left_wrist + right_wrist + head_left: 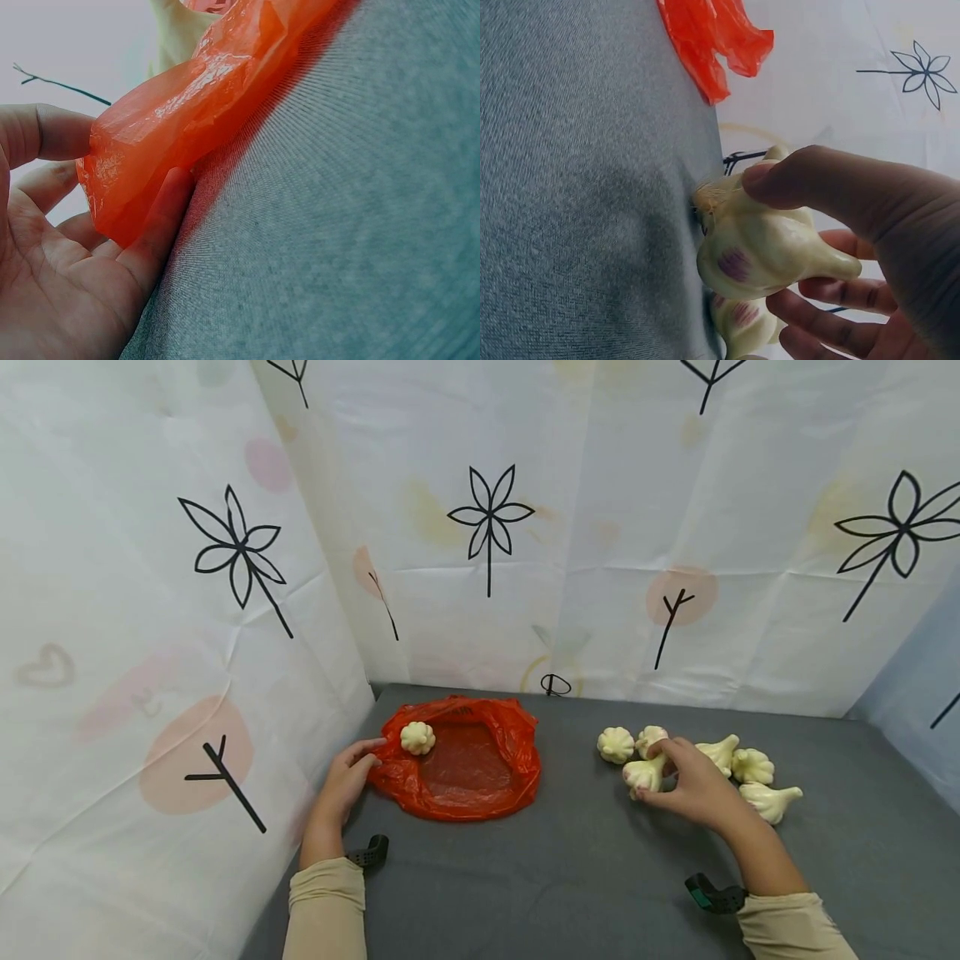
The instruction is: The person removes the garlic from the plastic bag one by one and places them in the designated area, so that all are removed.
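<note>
While one garlic (417,737) lies in the bag (459,768), the left hand (347,782) pinches its rim; right hand (693,782) fingers clamp another garlic bulb (643,773); five wait at 3 o'clock.

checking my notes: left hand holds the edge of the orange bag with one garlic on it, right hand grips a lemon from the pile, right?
Not quite. The right hand grips a garlic bulb, not a lemon; the right wrist view shows its papery skin and stalk. The rest stands: the left hand holds the orange bag by its edge, with one garlic on it.
</note>
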The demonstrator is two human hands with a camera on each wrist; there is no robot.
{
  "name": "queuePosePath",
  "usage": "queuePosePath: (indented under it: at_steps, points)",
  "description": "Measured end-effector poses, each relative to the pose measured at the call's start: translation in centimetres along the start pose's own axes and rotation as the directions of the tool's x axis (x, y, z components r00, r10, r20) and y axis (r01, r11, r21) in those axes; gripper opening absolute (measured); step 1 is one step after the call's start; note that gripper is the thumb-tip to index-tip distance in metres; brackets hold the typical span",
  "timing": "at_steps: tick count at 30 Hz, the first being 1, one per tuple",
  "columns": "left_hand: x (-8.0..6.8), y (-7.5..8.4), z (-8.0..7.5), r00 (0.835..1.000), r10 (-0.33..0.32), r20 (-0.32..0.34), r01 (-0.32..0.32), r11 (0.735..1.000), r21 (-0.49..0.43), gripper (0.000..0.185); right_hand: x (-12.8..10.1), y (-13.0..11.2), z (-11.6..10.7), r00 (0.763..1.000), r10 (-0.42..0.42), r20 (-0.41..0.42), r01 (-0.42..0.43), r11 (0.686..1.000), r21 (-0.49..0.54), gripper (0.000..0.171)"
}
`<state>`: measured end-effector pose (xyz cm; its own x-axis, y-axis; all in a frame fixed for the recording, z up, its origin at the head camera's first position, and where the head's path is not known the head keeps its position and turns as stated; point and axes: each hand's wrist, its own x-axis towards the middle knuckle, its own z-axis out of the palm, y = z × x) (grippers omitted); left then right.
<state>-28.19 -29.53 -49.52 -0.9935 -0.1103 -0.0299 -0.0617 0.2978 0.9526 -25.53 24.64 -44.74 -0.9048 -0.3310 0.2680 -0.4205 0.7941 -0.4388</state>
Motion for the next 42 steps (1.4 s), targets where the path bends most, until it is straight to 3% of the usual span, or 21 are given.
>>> queuePosePath:
  at_steps: [9, 21, 27, 35, 42]
  points:
    - [-1.5, 2.7, -0.1, 0.999, -0.028, 0.033, 0.029, 0.999, -0.031, 0.042, 0.0, 0.5, -0.3, 0.999, 0.034, 0.026, -0.033, 0.999, -0.038, 0.052]
    - [0.3, -0.6, -0.1, 1.0, 0.017, -0.001, -0.017, 1.0, -0.017, 0.04, -0.1, 0.7, -0.2, 0.997, 0.061, 0.05, -0.057, 0.995, -0.084, 0.048]
    - [0.2, -0.3, 0.0, 1.0, 0.006, 0.001, -0.006, 1.0, -0.021, 0.039, -0.1, 0.7, -0.1, 0.997, 0.06, 0.04, -0.055, 0.993, -0.106, 0.046]
    - [-1.0, 1.9, -0.2, 1.0, -0.011, 0.026, 0.012, 0.999, -0.041, 0.041, -0.1, 0.5, -0.1, 0.996, 0.071, 0.056, -0.065, 0.993, -0.098, 0.048]
    - [0.0, 0.1, 0.0, 1.0, -0.002, -0.002, 0.002, 1.0, -0.017, 0.039, -0.2, 0.5, -0.2, 0.997, 0.064, 0.053, -0.059, 0.994, -0.088, 0.048]
